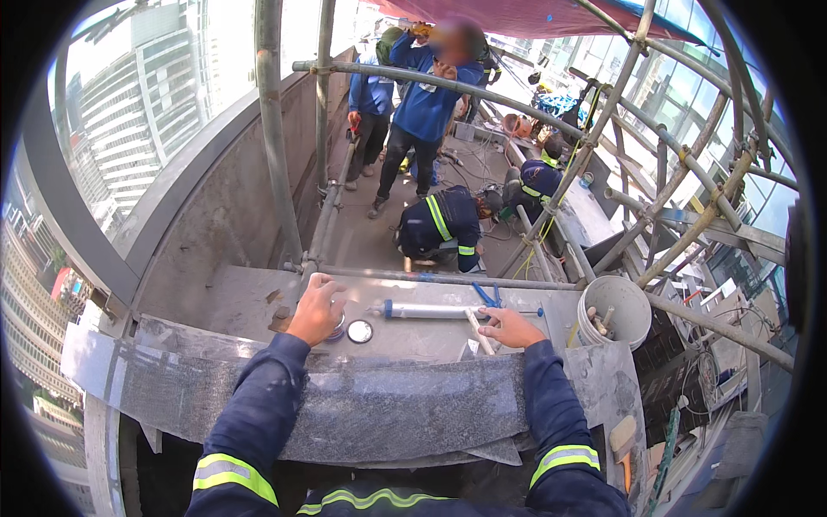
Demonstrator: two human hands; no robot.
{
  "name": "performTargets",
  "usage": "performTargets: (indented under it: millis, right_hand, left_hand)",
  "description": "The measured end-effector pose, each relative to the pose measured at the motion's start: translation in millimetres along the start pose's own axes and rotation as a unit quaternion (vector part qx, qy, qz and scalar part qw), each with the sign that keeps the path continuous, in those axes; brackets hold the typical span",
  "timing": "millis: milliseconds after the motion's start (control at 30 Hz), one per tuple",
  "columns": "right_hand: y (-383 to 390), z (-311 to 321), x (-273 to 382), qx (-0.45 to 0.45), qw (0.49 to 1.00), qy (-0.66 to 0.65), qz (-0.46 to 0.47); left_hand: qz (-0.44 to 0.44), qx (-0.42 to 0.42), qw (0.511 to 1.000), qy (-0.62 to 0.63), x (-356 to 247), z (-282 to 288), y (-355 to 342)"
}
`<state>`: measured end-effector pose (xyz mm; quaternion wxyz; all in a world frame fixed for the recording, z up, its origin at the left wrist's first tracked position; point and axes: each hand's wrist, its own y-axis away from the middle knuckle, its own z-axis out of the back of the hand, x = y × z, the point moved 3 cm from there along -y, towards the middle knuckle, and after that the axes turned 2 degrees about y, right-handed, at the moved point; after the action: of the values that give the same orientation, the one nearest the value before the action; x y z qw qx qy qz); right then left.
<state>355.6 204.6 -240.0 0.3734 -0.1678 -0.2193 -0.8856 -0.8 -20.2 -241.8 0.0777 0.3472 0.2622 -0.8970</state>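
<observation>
My left hand (317,312) is over the stone ledge (258,297), its fingers curved and apart with nothing visible in them. Close beside it stands a small round can (335,331), partly hidden by the hand. To the can's right lies a round white-topped lid (360,331). My right hand (511,328) pinches a thin pale stick (479,331), which slants down toward the ledge. Just beyond the stick, a caulking gun (431,310) with a silver barrel and blue handle lies crosswise.
A white bucket (613,314) holding tools stands at right. A grey stone slab (405,405) lies in front of me; a brush (623,439) rests at lower right. Scaffold poles (448,277) cross beyond the ledge. Several co-workers, one crouching (439,228), occupy the floor below.
</observation>
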Motion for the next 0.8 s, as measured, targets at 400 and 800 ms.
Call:
performTargets:
  millis: [400,800]
  right_hand:
    - [2.3,-0.2,0.1,-0.005,1.0,-0.009,0.008]
    - [3.7,0.2,1.5,-0.018,1.0,-0.008,0.018]
  left_hand:
    - [0.002,0.007,1.0,-0.008,4.8,-2.2,-1.1]
    - [-0.012,-0.004,1.0,-0.009,1.4,1.1,-1.8]
